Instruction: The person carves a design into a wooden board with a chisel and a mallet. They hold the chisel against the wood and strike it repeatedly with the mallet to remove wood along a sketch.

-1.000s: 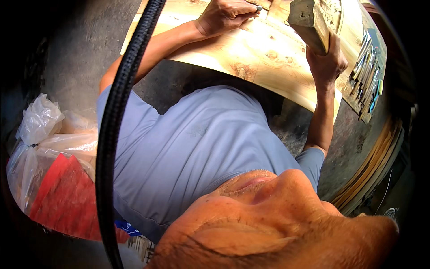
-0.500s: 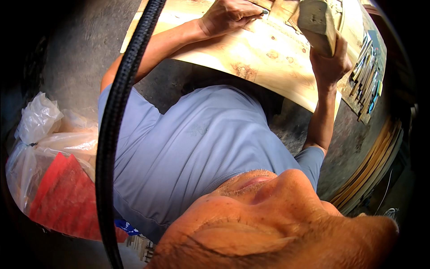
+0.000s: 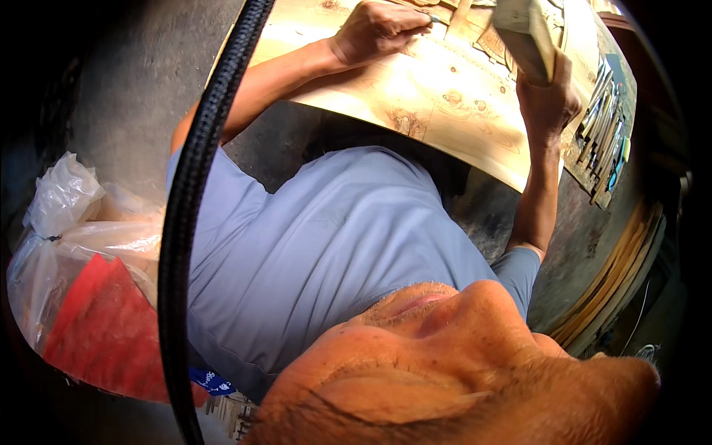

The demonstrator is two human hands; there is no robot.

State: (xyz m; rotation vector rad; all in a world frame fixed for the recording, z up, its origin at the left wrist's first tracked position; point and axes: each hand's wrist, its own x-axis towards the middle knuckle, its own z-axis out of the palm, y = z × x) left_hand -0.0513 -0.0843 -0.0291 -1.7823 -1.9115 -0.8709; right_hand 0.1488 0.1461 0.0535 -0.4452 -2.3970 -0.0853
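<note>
At the upper middle, my left hand (image 3: 378,33) is closed around a chisel (image 3: 436,18), of which only a short dark end shows past the fingers. My right hand (image 3: 547,104) grips the handle of a wooden mallet (image 3: 523,30), whose blocky head is raised to the right of the chisel. Beneath both hands lies a pale, knotted wooden board (image 3: 437,111). Carved wood (image 3: 489,43) shows on it between the chisel and the mallet, partly hidden by the mallet head and cut off by the top edge.
Several slim hand tools (image 3: 604,137) lie in a row at the board's right. Curved wooden strips (image 3: 619,271) rest lower right. A clear plastic bag (image 3: 70,200) and a red sack (image 3: 111,326) sit at left. A black braided cable (image 3: 196,170) crosses the view.
The mallet head has shifted slightly up and away over the board. My left hand stays by the carved wood with the chisel. The view has moved a little.
</note>
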